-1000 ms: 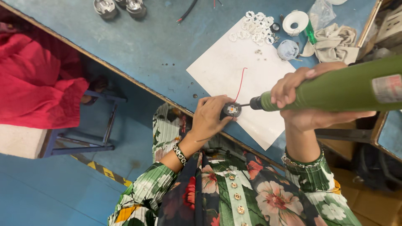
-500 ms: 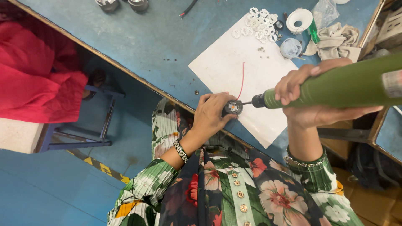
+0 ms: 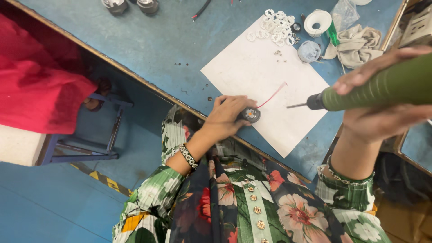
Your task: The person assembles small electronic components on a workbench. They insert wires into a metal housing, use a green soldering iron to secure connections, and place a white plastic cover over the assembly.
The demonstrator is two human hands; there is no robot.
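Note:
My left hand [image 3: 227,117] grips a small round grey motor-like part [image 3: 249,114] with a red wire [image 3: 272,95], pressed on a white paper sheet [image 3: 265,72] on the blue table [image 3: 171,49]. My right hand [image 3: 382,114] holds a thick green electric screwdriver [image 3: 382,87]. Its thin metal bit points left and hovers a little to the right of the round part, clear of it.
A heap of small white rings [image 3: 275,26] lies at the sheet's far corner, with a tape roll [image 3: 317,21], a plastic bag [image 3: 344,12] and a beige cloth [image 3: 357,42] beyond. Two metal parts [image 3: 130,5] sit at the table's far side. Red cloth [image 3: 36,85] covers a stool on the left.
The green screwdriver has lifted off the round part and drawn back to the right. My left hand stays on the part.

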